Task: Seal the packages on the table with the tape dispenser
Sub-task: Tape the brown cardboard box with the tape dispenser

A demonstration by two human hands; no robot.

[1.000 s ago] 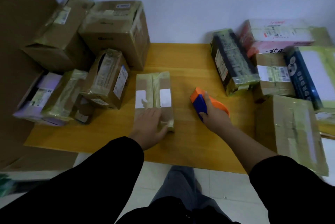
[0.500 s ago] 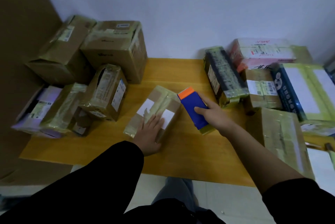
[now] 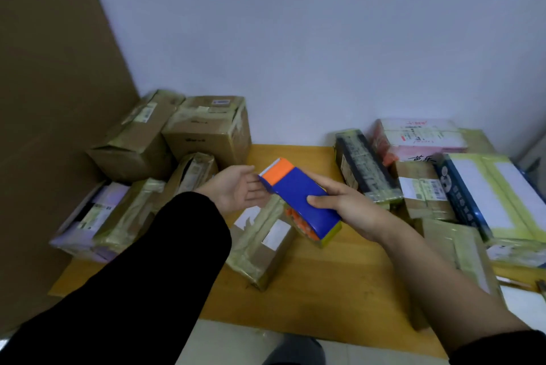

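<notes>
My right hand grips the blue and orange tape dispenser and holds it in the air above the table, its orange serrated end pointing up and left. My left hand is raised beside that end, palm up with fingers relaxed, fingertips close to the blade end. Below both hands a small brown package wrapped in yellowish tape, with white labels, lies tilted on the wooden table.
Taped cardboard boxes are stacked at the back left, with smaller parcels in front of them. More packages crowd the right side, including a blue and white one. A brown board leans at the left.
My left hand left the small package and rose palm up. My right hand lifted the dispenser off the table toward it. The view tilted upward.
</notes>
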